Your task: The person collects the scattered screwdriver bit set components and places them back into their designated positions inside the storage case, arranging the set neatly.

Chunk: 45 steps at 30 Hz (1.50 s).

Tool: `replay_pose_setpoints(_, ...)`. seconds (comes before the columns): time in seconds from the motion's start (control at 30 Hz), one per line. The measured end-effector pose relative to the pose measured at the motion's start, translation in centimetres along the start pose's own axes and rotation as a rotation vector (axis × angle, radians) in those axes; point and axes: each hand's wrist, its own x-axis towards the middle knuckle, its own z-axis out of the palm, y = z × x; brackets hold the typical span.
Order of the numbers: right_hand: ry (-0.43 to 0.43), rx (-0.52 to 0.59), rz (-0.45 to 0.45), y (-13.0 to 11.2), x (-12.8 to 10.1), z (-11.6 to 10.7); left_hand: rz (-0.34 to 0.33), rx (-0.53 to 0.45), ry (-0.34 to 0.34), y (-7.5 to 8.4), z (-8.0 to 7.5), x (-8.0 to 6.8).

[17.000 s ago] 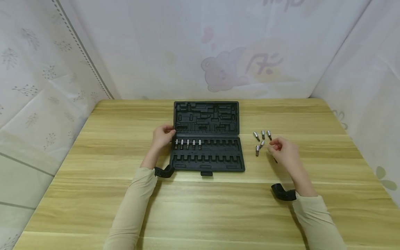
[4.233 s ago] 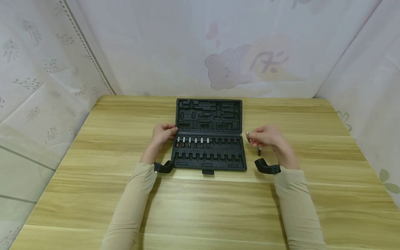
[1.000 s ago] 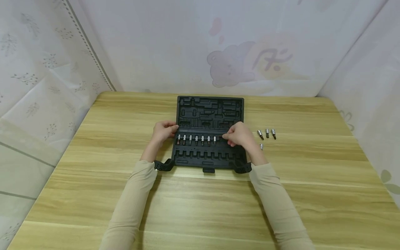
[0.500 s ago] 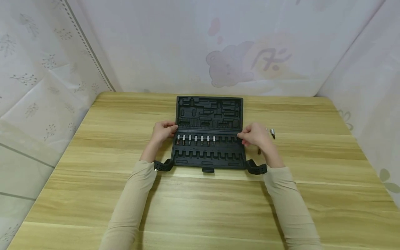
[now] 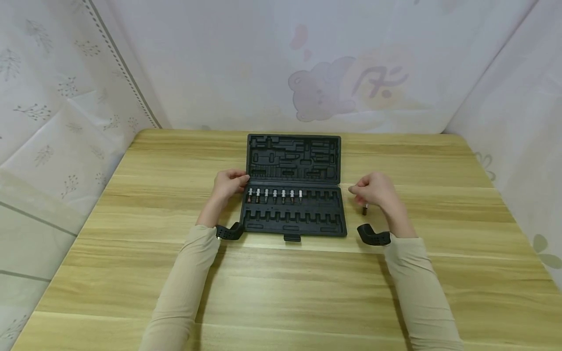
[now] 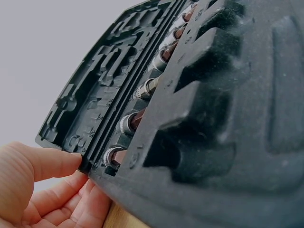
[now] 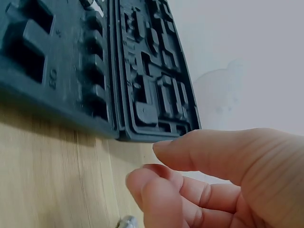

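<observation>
Wooden worktop carries my open black moulded plastic tool case, centred towards the far edge, holding seven silver socket bits. My left hand pinches its left hinge corner, shown only in the left wrist view; my right hand, fingers loosely curled and holding nothing, hovers over one loose silver bit.

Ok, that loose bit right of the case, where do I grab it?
Probably pinch its silver socket end from above: the bit sits apart from the case on bare table, and the right hand hovers right beside it.
</observation>
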Motion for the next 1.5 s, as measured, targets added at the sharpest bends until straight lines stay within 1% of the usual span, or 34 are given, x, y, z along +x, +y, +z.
replay_pose_setpoints(0.2,-0.010,0.021,0.013,0.6,-0.4,-0.4,0.000,0.002,-0.007,0.1,0.0,0.0)
replay_pose_setpoints(0.4,-0.003,0.032,0.026,1.4,-0.9,-0.8,-0.002,-0.003,-0.009,0.0,0.0,0.0)
replay_pose_setpoints(0.57,-0.003,0.014,0.044,2.2,-1.1,-1.0,0.000,0.000,-0.006,0.0,0.0,0.0)
replay_pose_setpoints(0.83,-0.040,-0.005,0.094,3.2,-1.4,-1.0,-0.001,0.007,-0.011,0.0,-0.1,0.0)
replay_pose_setpoints(1.03,-0.052,-0.034,0.144,3.5,-1.4,-0.7,-0.002,0.008,-0.006,-0.1,-0.1,0.1)
replay_pose_setpoints(1.2,-0.066,-0.007,0.167,3.6,-1.3,-0.5,-0.003,0.005,-0.007,-0.1,0.0,0.1)
replay_pose_setpoints(1.3,-0.060,0.003,0.177,3.5,-1.1,-0.4,-0.001,0.002,-0.005,-0.1,0.0,0.1)
replay_pose_setpoints(1.5,-0.041,-0.034,0.183,3.6,-1.0,-0.1,0.001,-0.001,-0.006,-0.1,0.0,0.0)
